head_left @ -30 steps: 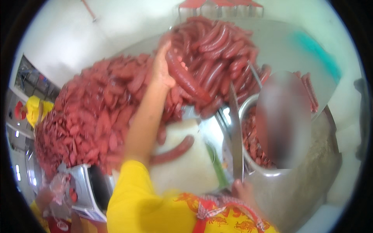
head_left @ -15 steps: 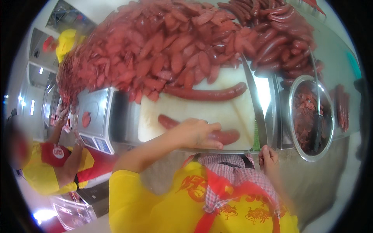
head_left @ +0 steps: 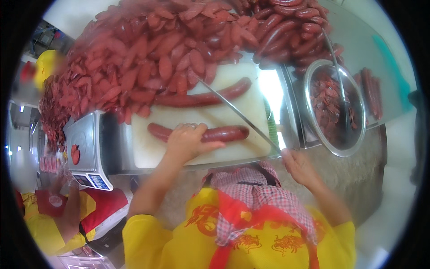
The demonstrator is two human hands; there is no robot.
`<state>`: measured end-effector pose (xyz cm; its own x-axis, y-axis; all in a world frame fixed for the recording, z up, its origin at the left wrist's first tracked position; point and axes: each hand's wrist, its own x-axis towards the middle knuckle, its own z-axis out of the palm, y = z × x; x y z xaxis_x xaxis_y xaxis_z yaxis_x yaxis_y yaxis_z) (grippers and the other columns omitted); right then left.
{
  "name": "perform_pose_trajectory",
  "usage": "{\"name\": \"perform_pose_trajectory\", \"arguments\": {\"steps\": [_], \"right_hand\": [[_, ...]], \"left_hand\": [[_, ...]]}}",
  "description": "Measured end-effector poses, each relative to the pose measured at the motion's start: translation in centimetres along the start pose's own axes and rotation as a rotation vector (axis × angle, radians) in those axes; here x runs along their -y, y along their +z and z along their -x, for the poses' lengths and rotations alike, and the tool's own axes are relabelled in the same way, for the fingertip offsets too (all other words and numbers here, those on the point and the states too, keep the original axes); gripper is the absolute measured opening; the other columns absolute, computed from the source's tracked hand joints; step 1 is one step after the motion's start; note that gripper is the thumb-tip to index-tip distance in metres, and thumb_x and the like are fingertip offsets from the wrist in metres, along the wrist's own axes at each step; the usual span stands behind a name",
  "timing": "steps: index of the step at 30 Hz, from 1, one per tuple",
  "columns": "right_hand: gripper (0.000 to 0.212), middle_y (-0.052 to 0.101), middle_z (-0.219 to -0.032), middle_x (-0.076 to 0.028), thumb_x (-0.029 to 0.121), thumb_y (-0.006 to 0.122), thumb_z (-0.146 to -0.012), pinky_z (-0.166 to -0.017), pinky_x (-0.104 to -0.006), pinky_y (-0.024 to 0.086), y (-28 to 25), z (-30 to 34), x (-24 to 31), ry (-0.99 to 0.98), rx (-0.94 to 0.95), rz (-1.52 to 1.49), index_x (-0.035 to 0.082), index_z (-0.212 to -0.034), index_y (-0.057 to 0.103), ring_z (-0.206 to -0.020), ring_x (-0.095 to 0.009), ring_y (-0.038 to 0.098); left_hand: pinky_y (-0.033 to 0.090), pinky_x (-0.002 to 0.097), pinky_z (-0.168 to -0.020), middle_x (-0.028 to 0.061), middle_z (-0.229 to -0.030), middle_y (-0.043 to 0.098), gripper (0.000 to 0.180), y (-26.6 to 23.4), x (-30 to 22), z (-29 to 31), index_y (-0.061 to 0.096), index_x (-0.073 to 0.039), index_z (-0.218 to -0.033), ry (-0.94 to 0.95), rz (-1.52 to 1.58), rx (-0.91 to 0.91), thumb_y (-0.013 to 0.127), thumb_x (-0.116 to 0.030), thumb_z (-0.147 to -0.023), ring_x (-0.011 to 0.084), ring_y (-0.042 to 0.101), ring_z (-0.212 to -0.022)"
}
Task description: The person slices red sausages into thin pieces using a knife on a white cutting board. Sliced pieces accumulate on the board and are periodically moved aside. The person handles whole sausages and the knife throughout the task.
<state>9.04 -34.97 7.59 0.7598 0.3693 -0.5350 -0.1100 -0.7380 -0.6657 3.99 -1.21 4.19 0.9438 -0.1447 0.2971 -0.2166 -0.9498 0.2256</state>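
A whole red sausage [head_left: 228, 133] lies crosswise on the near part of a white cutting board [head_left: 154, 156]. My left hand [head_left: 186, 142] is closed over its middle, with both ends showing. A second sausage [head_left: 208, 98] rests farther back on the board, against the slices. In my right hand [head_left: 297, 165], at the board's near right corner, is a long knife [head_left: 244, 118]. Its blade slants up and left over the board, its tip near the slices and its length crossing in front of the far sausage. Fingers hide most of the knife's handle.
A large heap of sausage slices [head_left: 130, 58] spreads behind and left of the board; whole sausages [head_left: 286, 33] pile up at the far right. Right stands a steel bowl [head_left: 309, 110] of scraps with a black-handled tool [head_left: 347, 116]. A scale [head_left: 83, 139] and a co-worker [head_left: 53, 215] are left.
My right hand has raised the knife from beside the board's right edge and swung its blade left over the board. My left hand still grips the near sausage. The whole view has shifted.
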Motion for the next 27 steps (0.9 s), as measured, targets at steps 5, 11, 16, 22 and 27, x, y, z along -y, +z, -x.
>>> {"name": "perform_pose_trajectory", "arguments": {"steps": [5, 11, 16, 22, 27], "right_hand": [[0.065, 0.065, -0.079, -0.025, 0.055, 0.038, -0.099, -0.076, -0.0433, 0.049, 0.3, 0.8, -0.2, 0.010, 0.043, 0.046, -0.003, -0.093, 0.066, -0.080, -0.040, 0.065], [0.063, 0.065, -0.081, -0.027, 0.055, 0.041, -0.098, -0.074, -0.0488, 0.050, 0.7, 0.3, -0.1, -0.110, 0.021, 0.198, -0.002, -0.092, 0.067, -0.081, -0.045, 0.064], [0.062, 0.063, -0.073, -0.027, 0.054, 0.042, -0.098, -0.070, -0.0503, 0.050, -0.4, 0.2, 0.7, -0.124, 0.027, 0.354, -0.002, -0.084, 0.065, -0.075, -0.045, 0.063], [0.060, 0.061, -0.068, -0.025, 0.053, 0.042, -0.098, -0.064, -0.0503, 0.049, -4.5, 2.7, 2.8, -0.106, 0.085, 0.495, -0.001, -0.083, 0.065, -0.069, -0.045, 0.062], [0.061, 0.062, -0.066, -0.023, 0.053, 0.040, -0.098, -0.064, -0.0501, 0.050, -6.8, 3.3, 4.4, 0.033, 0.193, 0.559, 0.000, -0.080, 0.065, -0.067, -0.044, 0.063]], "left_hand": [[0.050, 0.0388, -0.062, 0.0113, -0.071, 0.063, 0.051, -0.3, 1.5, 1.3, 0.066, -0.010, -0.081, -0.013, -0.056, 0.128, 0.073, -0.059, -0.069, 0.0309, 0.062, -0.069], [0.038, 0.0406, -0.090, 0.0102, -0.108, 0.059, 0.036, 0.8, 0.0, 0.9, 0.064, -0.010, -0.101, -0.052, -0.106, -0.055, 0.072, -0.037, -0.078, 0.0286, 0.054, -0.102], [0.034, 0.0401, -0.088, 0.0067, -0.104, 0.056, 0.032, 3.5, -4.1, 1.5, 0.062, -0.012, -0.096, 0.018, 0.124, -0.229, 0.075, -0.020, -0.068, 0.0261, 0.051, -0.101], [0.035, 0.0398, -0.085, 0.0032, -0.100, 0.054, 0.036, 5.4, -3.5, 2.6, 0.062, -0.016, -0.094, 0.073, 0.147, -0.350, 0.080, -0.019, -0.063, 0.0238, 0.051, -0.097], [0.036, 0.0400, -0.084, 0.0023, -0.101, 0.056, 0.037, 5.4, -3.5, 2.7, 0.063, -0.016, -0.094, 0.051, 0.166, -0.354, 0.081, -0.017, -0.062, 0.0230, 0.052, -0.097]]}}
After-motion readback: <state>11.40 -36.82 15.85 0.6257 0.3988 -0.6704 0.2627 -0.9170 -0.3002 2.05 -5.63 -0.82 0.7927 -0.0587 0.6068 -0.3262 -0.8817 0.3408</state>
